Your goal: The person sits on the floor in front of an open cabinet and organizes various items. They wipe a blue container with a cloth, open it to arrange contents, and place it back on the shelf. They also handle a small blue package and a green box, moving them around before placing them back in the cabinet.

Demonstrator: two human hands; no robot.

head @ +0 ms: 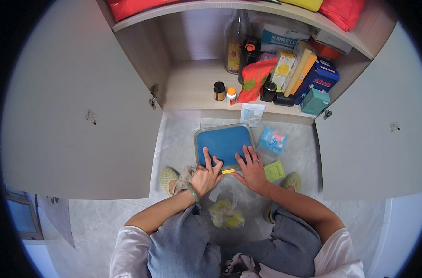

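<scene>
A box with a blue lid [221, 140], a pale rim and a yellow latch [228, 171] lies on the floor before me. My left hand [205, 173] rests on its near left part, fingers spread, a fluffy band and a green bangle at the wrist. My right hand [251, 168], with a ring, lies on the near right corner, its fingers apart on the lid. Neither hand holds anything. Beside the box on the right are a blue and pink plastic packet [273, 140] and a green packet [274, 171]. A white printed packet [252, 114] leans at the shelf edge behind the box.
Open cabinet doors stand at left [82, 104] and right [374, 114]. The lower shelf [190, 90] holds a dark-capped bottle [219, 91], an orange-capped bottle [231, 96], a large clear bottle [233, 48], a red packet [254, 81] and several boxes. A clear bag with yellow-green contents [226, 214] lies between my feet.
</scene>
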